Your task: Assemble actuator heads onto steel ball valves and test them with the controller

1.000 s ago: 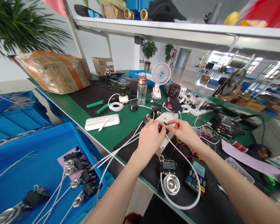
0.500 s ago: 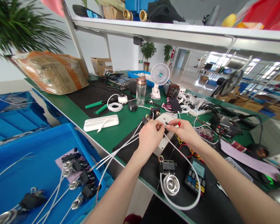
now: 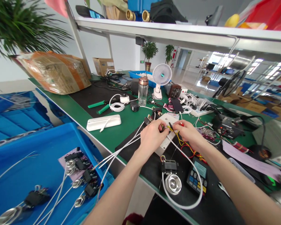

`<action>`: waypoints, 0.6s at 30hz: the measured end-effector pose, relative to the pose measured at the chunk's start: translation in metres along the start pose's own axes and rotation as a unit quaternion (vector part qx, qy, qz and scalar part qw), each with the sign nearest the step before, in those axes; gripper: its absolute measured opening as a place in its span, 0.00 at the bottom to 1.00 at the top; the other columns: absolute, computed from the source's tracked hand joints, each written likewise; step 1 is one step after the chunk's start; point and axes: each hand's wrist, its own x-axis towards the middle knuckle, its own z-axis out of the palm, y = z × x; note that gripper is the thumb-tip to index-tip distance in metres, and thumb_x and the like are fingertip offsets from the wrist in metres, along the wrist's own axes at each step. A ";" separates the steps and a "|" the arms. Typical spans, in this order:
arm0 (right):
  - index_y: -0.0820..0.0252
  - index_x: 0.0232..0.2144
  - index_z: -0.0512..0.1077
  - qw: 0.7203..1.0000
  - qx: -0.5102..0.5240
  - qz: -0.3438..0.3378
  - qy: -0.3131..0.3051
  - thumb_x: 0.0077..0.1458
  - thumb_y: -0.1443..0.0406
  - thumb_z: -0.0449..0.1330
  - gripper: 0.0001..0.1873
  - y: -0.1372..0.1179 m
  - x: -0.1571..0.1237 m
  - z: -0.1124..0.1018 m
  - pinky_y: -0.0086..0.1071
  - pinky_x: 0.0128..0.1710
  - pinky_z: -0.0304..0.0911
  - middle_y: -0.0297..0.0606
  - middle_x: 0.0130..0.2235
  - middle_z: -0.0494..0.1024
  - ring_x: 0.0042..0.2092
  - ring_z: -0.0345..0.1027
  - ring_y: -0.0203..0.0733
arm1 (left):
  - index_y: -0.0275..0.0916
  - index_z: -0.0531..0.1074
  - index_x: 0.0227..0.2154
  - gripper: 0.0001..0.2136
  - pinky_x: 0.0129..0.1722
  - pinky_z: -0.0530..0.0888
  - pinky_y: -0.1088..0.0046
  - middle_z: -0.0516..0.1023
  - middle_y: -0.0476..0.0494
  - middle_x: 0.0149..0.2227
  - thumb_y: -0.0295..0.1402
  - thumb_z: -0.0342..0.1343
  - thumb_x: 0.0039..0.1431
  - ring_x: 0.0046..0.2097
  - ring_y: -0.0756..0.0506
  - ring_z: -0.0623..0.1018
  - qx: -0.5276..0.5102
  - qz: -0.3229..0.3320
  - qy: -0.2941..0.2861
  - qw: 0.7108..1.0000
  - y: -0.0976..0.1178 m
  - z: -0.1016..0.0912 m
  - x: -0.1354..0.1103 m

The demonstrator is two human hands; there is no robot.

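Note:
My left hand (image 3: pixel 152 135) is closed in a pinch on the thin wires at the end of a white cable (image 3: pixel 189 207). That cable loops down to a black module with a shiny metal ring (image 3: pixel 173 183) lying on the mat. Close beside it, my right hand (image 3: pixel 187 132) pinches a small black test clip (image 3: pixel 170 125). Something red shows by its fingers. Yellow leads (image 3: pixel 179 137) hang below the right hand towards a handheld meter (image 3: pixel 197 176) with a lit screen. Under both hands lies a pale metal block (image 3: pixel 164 144); the exact contact between clip and wires is hidden.
A blue bin (image 3: pixel 49 140) with more ringed modules stands at the left. Several white cables (image 3: pixel 121 148) cross the table edge. Behind are a white power bank-like case (image 3: pixel 103 122), a glass bottle (image 3: pixel 143 93) and a small fan (image 3: pixel 162 75). A wrench (image 3: pixel 223 188) lies right.
My right hand has turned slightly, and the black clip and yellow leads now show more between my hands. The whole view has shifted a little.

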 end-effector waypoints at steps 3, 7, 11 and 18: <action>0.63 0.41 0.73 0.999 -0.028 0.012 -0.037 0.69 0.52 0.64 0.18 -0.007 -0.002 0.000 0.23 0.22 0.55 0.26 0.28 0.67 0.23 0.55 0.28 | 0.49 0.77 0.37 0.05 0.32 0.63 0.72 0.79 0.53 0.34 0.40 0.64 0.61 0.37 0.47 0.78 0.009 0.004 -0.004 1.000 -0.001 0.001 0.001; 0.63 0.37 0.74 0.997 -0.048 -0.006 -0.063 0.67 0.54 0.66 0.17 -0.015 -0.004 -0.001 0.26 0.28 0.64 0.30 0.31 0.72 0.28 0.63 0.31 | 0.49 0.79 0.38 0.05 0.32 0.64 0.72 0.79 0.52 0.35 0.40 0.64 0.61 0.37 0.46 0.78 0.023 0.010 -0.004 1.000 -0.001 0.003 0.002; 0.64 0.36 0.74 0.997 -0.044 -0.010 -0.062 0.66 0.57 0.67 0.14 -0.016 -0.005 -0.002 0.26 0.29 0.64 0.30 0.32 0.73 0.29 0.64 0.32 | 0.49 0.80 0.38 0.05 0.34 0.66 0.72 0.80 0.51 0.35 0.39 0.64 0.61 0.38 0.46 0.79 0.032 0.018 0.000 0.999 -0.001 0.004 0.002; 0.63 0.39 0.72 0.997 0.047 0.020 -0.061 0.69 0.56 0.64 0.15 -0.018 -0.008 -0.002 0.22 0.18 0.42 0.23 0.25 0.59 0.21 0.44 0.26 | 0.50 0.80 0.40 0.06 0.34 0.65 0.71 0.80 0.50 0.38 0.40 0.61 0.64 0.40 0.45 0.79 0.047 0.021 -0.008 0.999 -0.001 0.005 0.001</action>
